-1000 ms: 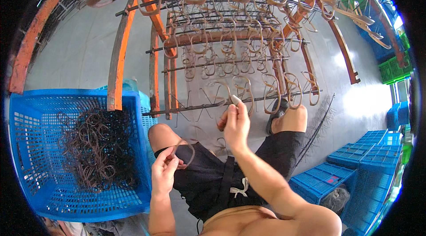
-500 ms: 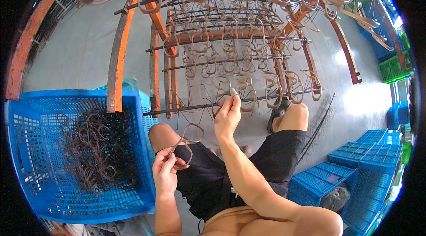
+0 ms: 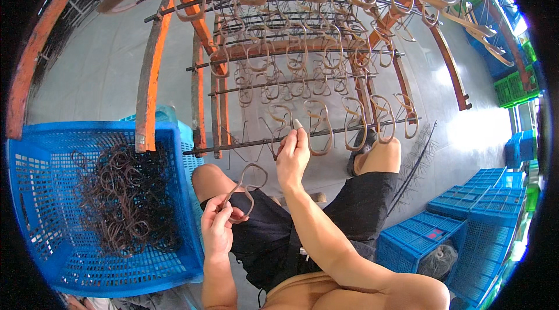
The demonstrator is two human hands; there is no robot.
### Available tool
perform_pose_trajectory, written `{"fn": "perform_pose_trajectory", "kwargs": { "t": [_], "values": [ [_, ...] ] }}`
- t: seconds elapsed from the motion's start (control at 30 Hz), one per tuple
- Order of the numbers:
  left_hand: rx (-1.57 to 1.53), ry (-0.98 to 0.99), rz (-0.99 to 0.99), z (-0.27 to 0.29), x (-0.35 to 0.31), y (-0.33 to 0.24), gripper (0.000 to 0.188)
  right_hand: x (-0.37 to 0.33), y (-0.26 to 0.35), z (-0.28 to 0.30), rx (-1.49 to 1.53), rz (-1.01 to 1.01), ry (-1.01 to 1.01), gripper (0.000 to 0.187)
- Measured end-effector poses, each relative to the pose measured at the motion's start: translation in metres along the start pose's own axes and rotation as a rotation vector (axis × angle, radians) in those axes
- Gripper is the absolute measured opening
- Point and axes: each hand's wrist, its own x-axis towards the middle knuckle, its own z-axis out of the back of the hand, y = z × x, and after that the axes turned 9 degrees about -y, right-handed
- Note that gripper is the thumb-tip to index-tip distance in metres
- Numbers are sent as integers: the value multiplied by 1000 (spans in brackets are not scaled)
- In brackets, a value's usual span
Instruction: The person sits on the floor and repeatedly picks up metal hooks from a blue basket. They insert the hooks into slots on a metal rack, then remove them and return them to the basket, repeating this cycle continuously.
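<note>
Both hands' fingers pinch brown loops: left hand (image 3: 216,229) beside blue crate (image 3: 35,152), right hand (image 3: 293,155) at rack (image 3: 256,142).

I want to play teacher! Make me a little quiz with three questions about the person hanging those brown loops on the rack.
1. True or false: the left hand holds a brown loop.
2. Where is the pile of spare loops?
A) on the floor by the foot
B) in the big blue crate
C) on the person's lap
3. Fill in: the right hand reaches up to the lowest ___ of the rack.

Key:
1. True. The fingers pinch it at its lower end.
2. B. The tangled loops lie in the crate on the person's left.
3. Bar. The fingertips are at the dark bar, beside the loops already hanging there.
</note>
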Motion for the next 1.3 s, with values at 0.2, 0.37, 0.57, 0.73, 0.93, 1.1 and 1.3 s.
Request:
{"fn": "perform_pose_trajectory", "kwargs": {
  "t": [0.2, 0.37, 0.57, 0.73, 0.93, 1.1, 1.3],
  "values": [
    [1, 6, 0, 1, 1, 3, 23, -6, 4, 2, 165, -29, 37, 25],
    [19, 20, 5, -1, 1, 2, 23, -1, 0, 1, 229, -18, 65, 26],
    [-1, 34, 11, 0, 3, 6, 23, -2, 1, 0, 162, -61, 61, 27],
    [-3, 26, 7, 0, 4, 6, 23, -6, 6, -3, 106, -34, 19, 28],
    [0, 22, 22, -2, 4, 7, 23, -8, 4, -3, 66, -20, 15, 29],
    [-11, 29, 21, -1, 6, 9, 23, -9, 2, -3, 42, -2, -1, 28],
    [-7, 30, 24, -4, 6, 8, 24, -7, 3, -1, -31, 46, -1, 27]
  ]
}}
